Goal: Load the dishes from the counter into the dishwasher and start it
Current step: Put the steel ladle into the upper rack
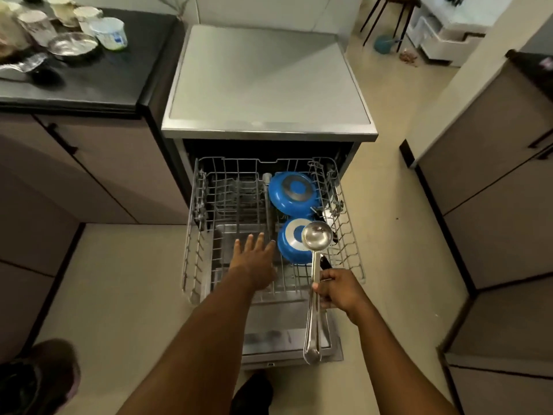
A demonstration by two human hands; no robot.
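The right hand (338,290) has its fingers and thumb curled round the handle of a steel ladle (315,256), gripping it a little above mid-length. The ladle is held above the front right corner of the pulled-out lower rack (191,241) of the dishwasher (266,82). Its long axis runs front to back, roughly parallel to the rack's side walls. The handle end points back toward the person over the lowered door (287,339), and the bowl faces up at the far end. The bowl hangs over the nearer of two blue pans (291,191), which sit face down along the rack's right side, one behind the other. The left hand (254,259) holds nothing. Its fingers are straight and spread, palm down, reaching over the middle of the rack near its front edge, just left of the nearer pan. Whether it touches the wire cannot be told. The ladle already lies beyond the right hand, so that hand is the one placed to set it down. Its length probably suits a front-to-back lay beside the pans, and the left hand seems placed to steady the rack or clear a spot. More remains on the counter (89,85) at the far left, including a steel bowl (71,46) and several cups (109,32), so loading looks well short of done.
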